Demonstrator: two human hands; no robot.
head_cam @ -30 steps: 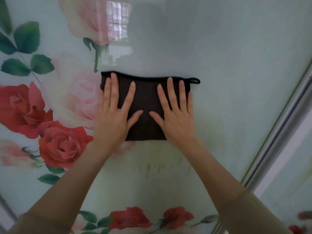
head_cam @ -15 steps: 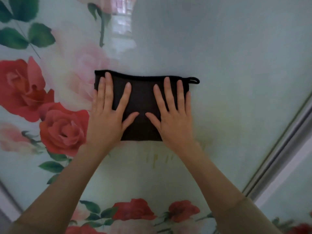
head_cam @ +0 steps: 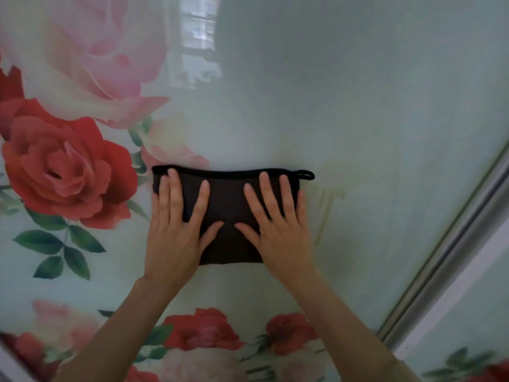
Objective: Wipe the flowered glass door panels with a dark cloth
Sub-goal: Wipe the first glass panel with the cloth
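Both hands, left hand (head_cam: pixel 176 238) and right hand (head_cam: pixel 278 235), are pressed flat, fingers spread apart, nothing gripped, on dark cloth (head_cam: pixel 228 213), which is held against flowered glass door panel (head_cam: pixel 358 106) beside red rose (head_cam: pixel 66 172).

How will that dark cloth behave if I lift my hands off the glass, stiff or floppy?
Probably floppy: the cloth lies flat, folded, with a soft wavy top edge. It likely slides easily on the glossy glass. Only the left hand and right hand pin it, so it would likely drop.
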